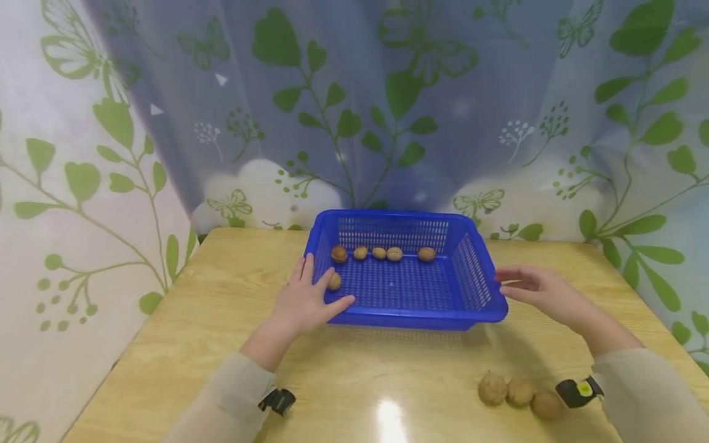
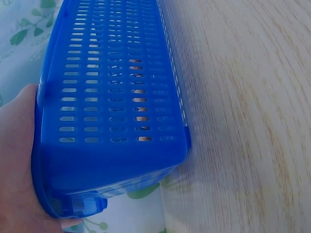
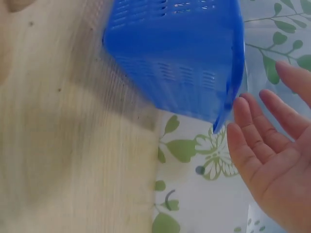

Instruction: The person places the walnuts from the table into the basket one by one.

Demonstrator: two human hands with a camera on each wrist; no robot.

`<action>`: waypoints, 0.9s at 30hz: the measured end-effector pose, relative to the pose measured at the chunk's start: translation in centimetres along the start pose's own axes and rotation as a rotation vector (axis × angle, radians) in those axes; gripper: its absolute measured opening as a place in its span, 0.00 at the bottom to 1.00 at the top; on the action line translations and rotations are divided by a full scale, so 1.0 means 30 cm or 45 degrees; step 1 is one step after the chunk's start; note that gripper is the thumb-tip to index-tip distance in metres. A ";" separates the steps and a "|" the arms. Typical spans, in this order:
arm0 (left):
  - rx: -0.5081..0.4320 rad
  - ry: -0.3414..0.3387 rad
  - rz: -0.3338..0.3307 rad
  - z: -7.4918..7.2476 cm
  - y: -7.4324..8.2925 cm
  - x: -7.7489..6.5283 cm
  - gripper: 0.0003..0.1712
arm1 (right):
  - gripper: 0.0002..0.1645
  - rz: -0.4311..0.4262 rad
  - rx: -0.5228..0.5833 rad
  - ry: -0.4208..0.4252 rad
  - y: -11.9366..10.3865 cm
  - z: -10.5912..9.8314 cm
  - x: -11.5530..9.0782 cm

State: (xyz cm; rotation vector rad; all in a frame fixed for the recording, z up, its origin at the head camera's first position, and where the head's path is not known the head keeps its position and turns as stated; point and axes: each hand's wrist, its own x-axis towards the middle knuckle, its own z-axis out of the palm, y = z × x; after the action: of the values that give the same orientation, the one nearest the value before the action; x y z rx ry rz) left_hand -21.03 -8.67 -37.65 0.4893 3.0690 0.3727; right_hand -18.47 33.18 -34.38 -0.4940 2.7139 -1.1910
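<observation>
A blue plastic basket with slotted walls sits on the wooden table. Several walnuts lie inside it, mostly along the back, and one walnut is at the left by my fingers. My left hand rests over the basket's near left corner, fingers spread and thumb along the front rim; the left wrist view shows it against the rim. My right hand is at the right rim, fingers extended and apart, fingertips close to the edge. Whether they touch it I cannot tell. It holds nothing.
Three walnuts lie in a row on the table, near my right wrist. Behind the table hangs a patterned curtain with leaves and butterflies, close to the basket's back rim. More patterned cloth hangs at the left.
</observation>
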 end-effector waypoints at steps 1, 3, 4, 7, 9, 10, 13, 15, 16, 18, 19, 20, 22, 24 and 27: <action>0.000 -0.002 -0.006 0.003 -0.002 -0.003 0.51 | 0.28 0.011 -0.005 0.002 0.006 0.004 -0.014; 0.004 -0.009 -0.018 0.008 -0.006 -0.009 0.51 | 0.28 0.018 -0.012 0.001 0.020 0.011 -0.040; 0.005 -0.012 -0.023 0.010 -0.008 -0.010 0.51 | 0.29 0.029 -0.014 -0.006 0.026 0.013 -0.053; -0.004 -0.002 -0.026 0.010 -0.009 -0.008 0.51 | 0.29 0.066 -0.014 -0.033 0.044 0.016 -0.091; -0.005 -0.004 -0.027 0.007 -0.008 -0.004 0.52 | 0.29 0.065 0.002 -0.070 0.059 0.017 -0.118; -0.007 -0.004 -0.026 0.005 -0.007 -0.002 0.52 | 0.29 0.074 0.009 -0.088 0.068 0.019 -0.133; -0.007 -0.010 -0.026 0.000 -0.003 0.002 0.52 | 0.28 0.086 0.038 -0.132 0.096 0.030 -0.175; -0.006 -0.013 -0.028 -0.001 -0.002 0.002 0.51 | 0.28 0.083 0.052 -0.150 0.118 0.039 -0.200; -0.002 -0.019 -0.032 -0.001 -0.002 0.003 0.51 | 0.28 0.085 0.061 -0.159 0.128 0.043 -0.211; 0.000 -0.021 -0.033 0.001 -0.002 0.002 0.51 | 0.28 0.074 0.090 -0.177 0.150 0.048 -0.229; 0.001 -0.016 -0.031 0.001 -0.001 0.001 0.51 | 0.28 0.065 0.108 -0.187 0.162 0.049 -0.235; 0.004 -0.014 -0.033 0.002 -0.001 0.002 0.51 | 0.28 0.054 0.126 -0.194 0.174 0.051 -0.242; 0.009 -0.003 -0.033 0.003 -0.001 0.003 0.51 | 0.27 0.034 0.172 -0.215 0.197 0.056 -0.254; 0.009 0.005 -0.033 0.003 0.000 0.002 0.51 | 0.27 0.009 0.205 -0.232 0.220 0.064 -0.268; 0.002 0.006 -0.033 0.002 0.000 0.001 0.51 | 0.26 -0.014 0.248 -0.264 0.247 0.079 -0.289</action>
State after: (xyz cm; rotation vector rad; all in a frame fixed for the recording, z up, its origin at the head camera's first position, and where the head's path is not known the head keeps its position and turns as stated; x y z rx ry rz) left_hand -21.05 -8.66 -37.71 0.4492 3.0769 0.3715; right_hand -11.53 39.27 -41.48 -0.5713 2.3967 -1.3104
